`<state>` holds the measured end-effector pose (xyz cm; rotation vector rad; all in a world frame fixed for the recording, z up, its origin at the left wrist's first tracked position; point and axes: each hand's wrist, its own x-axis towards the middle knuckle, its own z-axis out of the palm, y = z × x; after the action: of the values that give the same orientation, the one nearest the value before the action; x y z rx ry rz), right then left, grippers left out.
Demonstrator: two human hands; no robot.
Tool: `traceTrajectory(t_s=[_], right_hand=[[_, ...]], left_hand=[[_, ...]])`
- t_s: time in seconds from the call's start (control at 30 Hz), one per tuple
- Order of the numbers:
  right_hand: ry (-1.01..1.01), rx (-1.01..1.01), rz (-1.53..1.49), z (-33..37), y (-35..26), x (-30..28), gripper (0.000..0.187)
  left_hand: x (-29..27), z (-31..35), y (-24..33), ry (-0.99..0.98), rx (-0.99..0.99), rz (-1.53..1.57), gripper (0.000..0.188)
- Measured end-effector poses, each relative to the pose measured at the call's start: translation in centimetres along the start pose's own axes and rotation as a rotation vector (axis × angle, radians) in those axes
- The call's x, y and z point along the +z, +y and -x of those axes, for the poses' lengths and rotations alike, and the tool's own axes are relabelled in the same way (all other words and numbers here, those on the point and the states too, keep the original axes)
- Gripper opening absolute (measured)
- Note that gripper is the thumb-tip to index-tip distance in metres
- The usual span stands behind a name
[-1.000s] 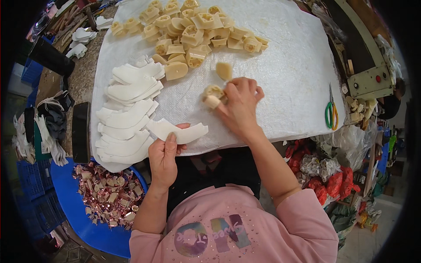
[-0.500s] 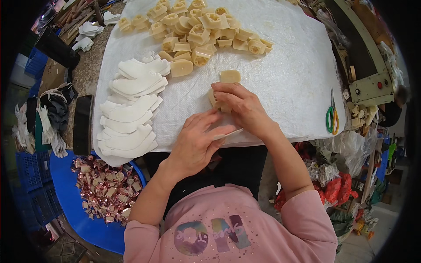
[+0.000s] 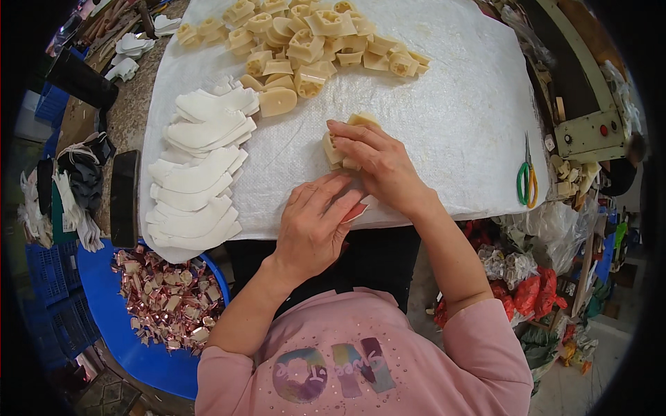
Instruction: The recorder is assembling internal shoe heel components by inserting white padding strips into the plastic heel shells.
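My right hand (image 3: 385, 163) is closed around a cream moulded piece, shaped like a shoe heel (image 3: 331, 149), on the white woven sheet. Its fingers cover much of the piece. Close below, my left hand (image 3: 316, 218) has bent fingers, with a thin white-edged piece (image 3: 357, 211) between them; a reddish patch shows on it, and most of it is hidden. To the left lie overlapping stacks of curved white cut-outs (image 3: 194, 177). Farther off is a loose heap of similar cream heel-like pieces (image 3: 305, 45).
Scissors (image 3: 527, 182) with green and orange handles lie near the sheet's (image 3: 444, 132) right edge. A dark phone (image 3: 125, 197) rests at the left. A blue tub (image 3: 104, 305) of shiny pinkish pieces stands below left. A green machine (image 3: 590, 135) borders the right side.
Both hands stay close together at the heel-like piece. The right fingers now cover more of its far end. A reddish patch shows at the left fingers, where a pale thin edge showed before.
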<state>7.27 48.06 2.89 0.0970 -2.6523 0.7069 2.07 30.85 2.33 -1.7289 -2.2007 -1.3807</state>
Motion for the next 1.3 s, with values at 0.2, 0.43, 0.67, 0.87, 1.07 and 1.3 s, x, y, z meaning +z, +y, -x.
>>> traceTrajectory(t_s=[0.2,0.43,0.67,0.87,1.07,1.3], right_hand=[[0.032,-0.039,-0.011,-0.1,-0.1,0.1,0.04],[0.328,0.439,-0.412,1.0,0.3,1.1,0.025],[0.512,0.415,-0.832,2.0,-4.1,-1.4,0.03],[0.36,0.298,-0.851,2.6,-8.8,-0.3,0.032],[0.51,-0.112,-0.52,1.6,-8.7,3.1,0.039],[0.545,-0.194,-0.469,1.5,-8.6,3.5,0.054]], left_hand=[[0.4,0.1,-0.5,0.013,-0.015,-0.053,0.021],[0.1,-0.5,-0.5,-0.041,-0.085,-0.04,0.021],[-2.0,0.6,0.2,0.086,-0.489,0.51,0.032],[-3.2,2.2,0.9,0.427,-0.64,1.064,0.037],[-3.4,2.5,3.3,0.527,-0.667,1.296,0.036],[-3.9,3.3,3.1,0.433,-0.679,1.213,0.036]])
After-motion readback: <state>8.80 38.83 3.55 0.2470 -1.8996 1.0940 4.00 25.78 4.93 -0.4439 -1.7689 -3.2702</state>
